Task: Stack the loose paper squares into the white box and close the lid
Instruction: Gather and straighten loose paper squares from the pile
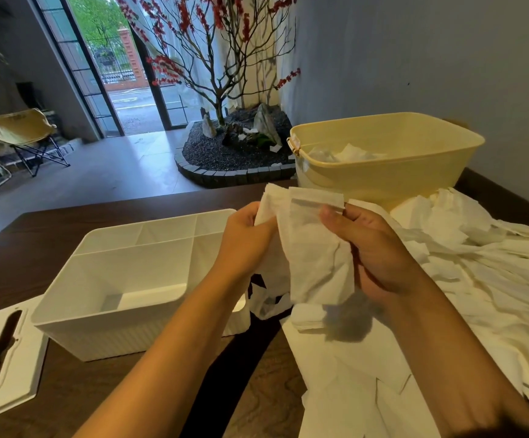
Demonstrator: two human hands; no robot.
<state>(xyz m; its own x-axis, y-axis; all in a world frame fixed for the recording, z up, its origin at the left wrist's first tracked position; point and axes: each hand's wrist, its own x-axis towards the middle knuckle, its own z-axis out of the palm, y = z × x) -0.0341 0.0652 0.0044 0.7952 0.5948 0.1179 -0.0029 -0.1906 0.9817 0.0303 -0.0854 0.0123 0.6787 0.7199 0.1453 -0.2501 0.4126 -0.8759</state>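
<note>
A bunch of white paper squares (315, 248) hangs between both hands above the table. My left hand (244, 238) grips its left edge, and my right hand (370, 248) pinches its upper right part. The white box (105, 308) stands open at the left with nothing in its large compartment; smaller compartments run along its far side. Its flat lid (7, 358), with a long slot, lies on the table left of the box. Many loose paper squares (478, 279) spread over the table's right side.
A yellow plastic tub (383, 172) with some paper in it stands at the back right, by the grey wall. The dark wooden table (51, 226) ends ahead. Beyond it are a floor planter with a red-flowered tree (219, 90) and a folding chair (26, 134).
</note>
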